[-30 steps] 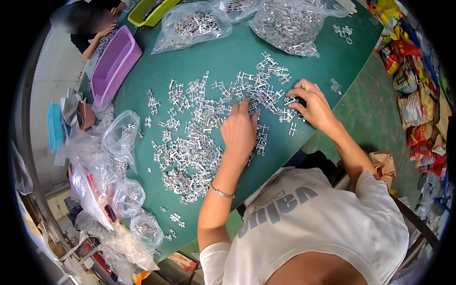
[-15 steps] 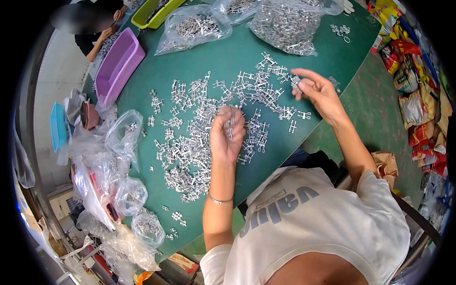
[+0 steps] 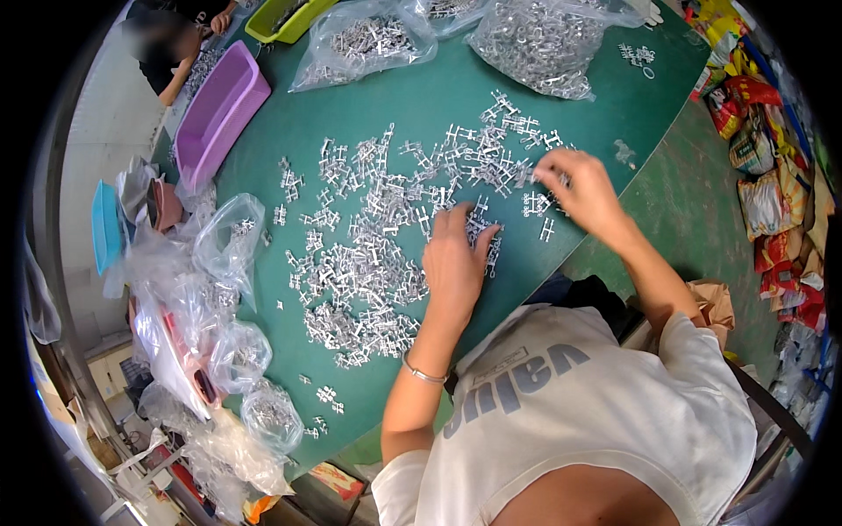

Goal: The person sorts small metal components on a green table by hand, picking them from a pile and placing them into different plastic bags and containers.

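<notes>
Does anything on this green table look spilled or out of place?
Nothing looks damaged. Small silvery metal parts lie scattered loose across the green table, some strays near its lower left edge, apart from the pile. The left hand rests on the pile; the right hand reaches among parts. Clear bags hold more.

Left hand (image 3: 456,263) flat on metal parts (image 3: 368,263) strewn over green table (image 3: 438,96). Right hand (image 3: 583,193) pinching parts at the heap's far edge. Purple tray (image 3: 215,118) and bags (image 3: 360,44) beyond.

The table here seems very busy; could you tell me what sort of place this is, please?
Probably a small workshop for sorting or assembling parts by hand: small metal parts cover a green table, with clear bags of more and plastic trays alongside.
</notes>
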A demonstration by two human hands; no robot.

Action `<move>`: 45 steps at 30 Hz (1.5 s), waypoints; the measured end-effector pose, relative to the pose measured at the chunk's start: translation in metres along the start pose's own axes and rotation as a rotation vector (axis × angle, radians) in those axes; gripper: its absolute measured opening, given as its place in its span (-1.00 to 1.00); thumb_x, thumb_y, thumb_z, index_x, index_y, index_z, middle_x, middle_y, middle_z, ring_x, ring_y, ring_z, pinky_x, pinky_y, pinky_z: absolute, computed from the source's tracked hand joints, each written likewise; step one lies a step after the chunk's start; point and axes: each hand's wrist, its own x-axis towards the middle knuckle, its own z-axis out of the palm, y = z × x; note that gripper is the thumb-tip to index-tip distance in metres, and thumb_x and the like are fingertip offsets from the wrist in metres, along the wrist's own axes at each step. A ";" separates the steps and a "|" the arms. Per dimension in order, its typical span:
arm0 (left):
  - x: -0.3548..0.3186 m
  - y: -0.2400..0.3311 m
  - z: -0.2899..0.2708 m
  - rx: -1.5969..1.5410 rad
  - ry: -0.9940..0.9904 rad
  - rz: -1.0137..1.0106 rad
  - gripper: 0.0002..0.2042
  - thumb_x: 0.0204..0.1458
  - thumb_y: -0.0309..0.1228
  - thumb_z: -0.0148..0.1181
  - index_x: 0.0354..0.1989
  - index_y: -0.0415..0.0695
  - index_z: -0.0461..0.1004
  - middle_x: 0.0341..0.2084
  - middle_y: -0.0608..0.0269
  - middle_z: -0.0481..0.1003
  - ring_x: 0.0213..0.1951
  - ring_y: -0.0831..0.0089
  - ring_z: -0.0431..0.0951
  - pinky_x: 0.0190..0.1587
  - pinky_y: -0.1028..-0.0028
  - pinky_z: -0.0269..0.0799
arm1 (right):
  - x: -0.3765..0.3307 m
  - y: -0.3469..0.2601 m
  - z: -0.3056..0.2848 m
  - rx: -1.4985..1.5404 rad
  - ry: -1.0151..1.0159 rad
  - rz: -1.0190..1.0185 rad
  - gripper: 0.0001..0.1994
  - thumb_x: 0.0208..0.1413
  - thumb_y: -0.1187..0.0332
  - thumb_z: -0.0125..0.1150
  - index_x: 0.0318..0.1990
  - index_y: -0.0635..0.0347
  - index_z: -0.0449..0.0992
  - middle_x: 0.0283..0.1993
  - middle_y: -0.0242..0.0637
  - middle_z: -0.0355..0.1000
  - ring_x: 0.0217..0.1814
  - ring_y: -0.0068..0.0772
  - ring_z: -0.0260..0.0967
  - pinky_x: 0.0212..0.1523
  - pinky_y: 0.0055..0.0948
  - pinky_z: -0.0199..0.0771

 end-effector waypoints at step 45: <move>-0.074 -0.022 -0.019 -0.927 0.203 -0.650 -0.91 0.01 -0.53 0.05 -0.38 -0.30 0.43 -0.72 0.43 0.25 -0.66 0.73 0.17 -0.69 0.68 -0.04 | -0.012 -0.045 0.053 0.494 -0.328 0.027 -0.80 -0.07 0.43 0.19 -0.23 0.22 0.52 -0.54 -0.30 0.32 -0.55 -0.47 0.21 -0.59 -0.46 0.23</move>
